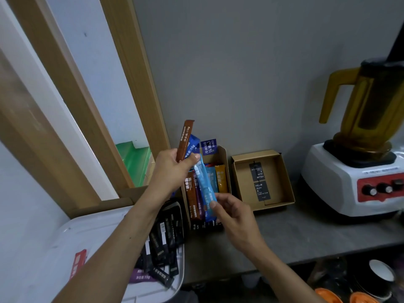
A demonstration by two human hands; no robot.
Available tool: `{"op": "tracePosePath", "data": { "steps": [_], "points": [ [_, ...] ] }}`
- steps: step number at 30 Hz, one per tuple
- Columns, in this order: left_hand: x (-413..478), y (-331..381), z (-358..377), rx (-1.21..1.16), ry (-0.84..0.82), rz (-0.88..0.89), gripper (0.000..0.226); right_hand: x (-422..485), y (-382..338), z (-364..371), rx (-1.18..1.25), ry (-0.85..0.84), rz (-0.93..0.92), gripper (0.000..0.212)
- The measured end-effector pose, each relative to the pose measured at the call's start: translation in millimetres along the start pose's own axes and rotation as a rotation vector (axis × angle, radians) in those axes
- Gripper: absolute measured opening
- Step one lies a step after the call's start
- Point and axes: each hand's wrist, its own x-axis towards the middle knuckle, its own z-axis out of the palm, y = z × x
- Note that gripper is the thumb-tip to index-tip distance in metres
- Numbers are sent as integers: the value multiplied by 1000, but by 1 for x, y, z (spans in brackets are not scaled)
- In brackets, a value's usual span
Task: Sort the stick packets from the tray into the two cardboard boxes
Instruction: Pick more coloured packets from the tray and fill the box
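My left hand (172, 169) grips a bunch of stick packets, with a brown packet (185, 138) and a dark blue packet (191, 147) sticking up from the fist. A light blue packet (204, 189) slants down from that hand, and my right hand (231, 212) pinches its lower end. Both hands hover over the left cardboard box (224, 165), which holds coloured packets standing side by side. The right cardboard box (282, 182) holds two black packets (260, 182). The white tray (94, 235) at lower left carries several black packets (164, 241), a red one and a purple one.
A blender with an amber jug (367, 101) on a white base (349, 182) stands at the right of the grey counter (306, 235). Cups and orange items (358, 297) sit on a shelf below. A wooden window frame (91, 119) runs along the left.
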Motion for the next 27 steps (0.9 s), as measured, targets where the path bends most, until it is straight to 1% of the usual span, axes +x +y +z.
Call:
{"op": "tracePosePath", "data": {
  "steps": [2, 4, 6, 7, 8, 12, 14, 18, 21, 24, 27],
  "points": [
    [2, -1, 2, 66, 8, 4, 26, 4, -3, -6, -145, -24, 4, 29],
    [3, -2, 5, 160, -18, -8, 23, 5, -2, -10, -352, 18, -21, 35],
    [5, -4, 6, 264, -50, -18, 22, 3, 2, -8, -607, 128, -131, 41],
    [7, -5, 6, 303, -65, -21, 21, 1, 4, -5, -699, 155, -205, 40],
    [8, -7, 7, 337, -76, -26, 21, -1, 5, -1, -759, 142, -269, 36],
    [10, -14, 15, 461, -89, -43, 18, -6, 14, 17, -926, -13, -414, 30],
    [10, -18, 18, 521, -88, -52, 20, -4, 20, 21, -954, -37, -439, 30],
    [9, -24, 20, 611, -74, -63, 23, 2, 24, 24, -994, -37, -429, 32],
    [9, -26, 19, 513, -44, -29, 24, 6, 24, 26, -1034, -63, -401, 34],
    [9, -24, 16, 389, 45, 27, 27, 10, 25, 26, -1052, -74, -396, 34],
    [8, -18, 13, 212, 65, -18, 40, 12, 24, 26, -1053, -86, -386, 35]
  ]
}}
